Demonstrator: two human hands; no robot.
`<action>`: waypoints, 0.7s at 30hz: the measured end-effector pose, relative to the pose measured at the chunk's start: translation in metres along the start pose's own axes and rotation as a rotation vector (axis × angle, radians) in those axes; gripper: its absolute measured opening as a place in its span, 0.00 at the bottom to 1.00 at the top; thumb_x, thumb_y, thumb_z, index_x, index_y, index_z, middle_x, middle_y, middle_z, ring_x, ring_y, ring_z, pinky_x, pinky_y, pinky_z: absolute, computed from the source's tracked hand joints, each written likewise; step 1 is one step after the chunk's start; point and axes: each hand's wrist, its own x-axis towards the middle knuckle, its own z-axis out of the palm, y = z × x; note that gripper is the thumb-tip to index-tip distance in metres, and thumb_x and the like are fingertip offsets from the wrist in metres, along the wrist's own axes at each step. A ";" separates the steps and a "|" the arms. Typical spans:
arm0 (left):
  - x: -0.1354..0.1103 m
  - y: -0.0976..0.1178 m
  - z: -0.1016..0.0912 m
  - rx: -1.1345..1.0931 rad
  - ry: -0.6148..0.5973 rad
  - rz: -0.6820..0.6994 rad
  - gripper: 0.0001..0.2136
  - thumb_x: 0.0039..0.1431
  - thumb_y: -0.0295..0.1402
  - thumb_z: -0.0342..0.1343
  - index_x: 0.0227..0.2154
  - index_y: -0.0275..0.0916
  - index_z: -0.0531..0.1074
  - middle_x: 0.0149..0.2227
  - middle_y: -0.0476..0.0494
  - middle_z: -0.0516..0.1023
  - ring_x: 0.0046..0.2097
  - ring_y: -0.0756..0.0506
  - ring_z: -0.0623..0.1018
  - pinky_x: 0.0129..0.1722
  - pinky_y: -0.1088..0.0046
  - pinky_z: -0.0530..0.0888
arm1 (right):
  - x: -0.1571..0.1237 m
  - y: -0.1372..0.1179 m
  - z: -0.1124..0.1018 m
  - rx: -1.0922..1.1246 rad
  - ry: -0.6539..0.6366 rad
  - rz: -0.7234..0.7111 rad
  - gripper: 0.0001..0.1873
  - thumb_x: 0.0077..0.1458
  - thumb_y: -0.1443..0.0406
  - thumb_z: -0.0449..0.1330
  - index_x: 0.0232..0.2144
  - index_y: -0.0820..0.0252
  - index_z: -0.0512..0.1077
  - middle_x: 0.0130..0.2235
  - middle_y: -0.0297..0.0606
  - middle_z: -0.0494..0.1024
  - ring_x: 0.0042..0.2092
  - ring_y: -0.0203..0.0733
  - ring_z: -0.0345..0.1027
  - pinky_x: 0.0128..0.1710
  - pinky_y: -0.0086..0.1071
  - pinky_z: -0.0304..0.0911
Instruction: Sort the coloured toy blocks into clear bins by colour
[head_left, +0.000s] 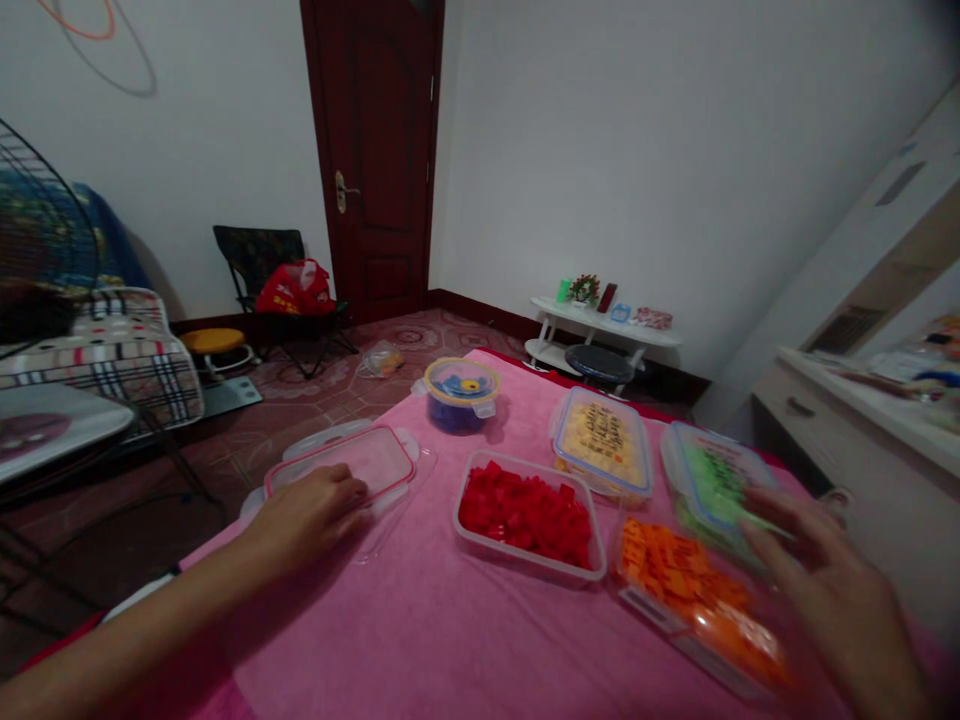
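My left hand (326, 515) lies palm down, fingers loosely spread, over clear plastic lids; the nearest lid (379, 460) has a red seal. My right hand (832, 580), smeared by motion, hovers over the near edge of a lidded box of green pieces (712, 480). A pale green strip shows between its thumb and forefinger; whether they grip it I cannot tell. Below that hand sits a clear box of orange pieces (682, 575). Between my hands stands an uncovered box of red pieces (525, 515). Behind it is a lidded box of yellow pieces (604, 440).
A round lidded tub (461, 395) with blue contents stands at the far side of the pink cloth (420, 620). Beyond are a white shelf table (607, 325), a black stool (598, 362) and a folding chair (262, 250) bearing a red bag. Drawers (810, 420) stand at right.
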 end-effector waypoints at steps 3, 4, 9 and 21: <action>-0.012 -0.001 0.007 0.022 -0.026 0.042 0.17 0.56 0.47 0.50 0.38 0.43 0.76 0.41 0.41 0.73 0.42 0.40 0.73 0.38 0.67 0.68 | -0.026 -0.024 0.021 0.083 -0.097 -0.170 0.17 0.53 0.55 0.55 0.39 0.59 0.74 0.49 0.45 0.74 0.53 0.47 0.66 0.55 0.40 0.59; -0.016 0.002 0.010 0.018 -0.008 0.047 0.17 0.57 0.47 0.49 0.39 0.43 0.76 0.42 0.40 0.73 0.43 0.39 0.73 0.38 0.66 0.69 | -0.034 -0.030 0.029 0.097 -0.133 -0.231 0.16 0.54 0.55 0.54 0.38 0.58 0.74 0.49 0.44 0.73 0.53 0.47 0.66 0.56 0.42 0.59; -0.025 0.002 0.006 0.024 0.112 0.022 0.17 0.63 0.39 0.41 0.42 0.45 0.75 0.43 0.43 0.75 0.43 0.42 0.75 0.39 0.69 0.69 | -0.068 -0.055 0.058 -0.049 -0.309 -0.467 0.16 0.58 0.61 0.50 0.43 0.56 0.75 0.54 0.44 0.70 0.55 0.46 0.65 0.53 0.42 0.63; 0.012 0.033 -0.108 -0.669 0.609 -0.195 0.15 0.57 0.45 0.49 0.34 0.38 0.72 0.26 0.49 0.70 0.26 0.51 0.68 0.24 0.78 0.62 | -0.091 -0.069 0.095 -0.378 -0.430 -0.592 0.23 0.56 0.72 0.50 0.51 0.53 0.72 0.60 0.45 0.65 0.59 0.52 0.61 0.58 0.57 0.53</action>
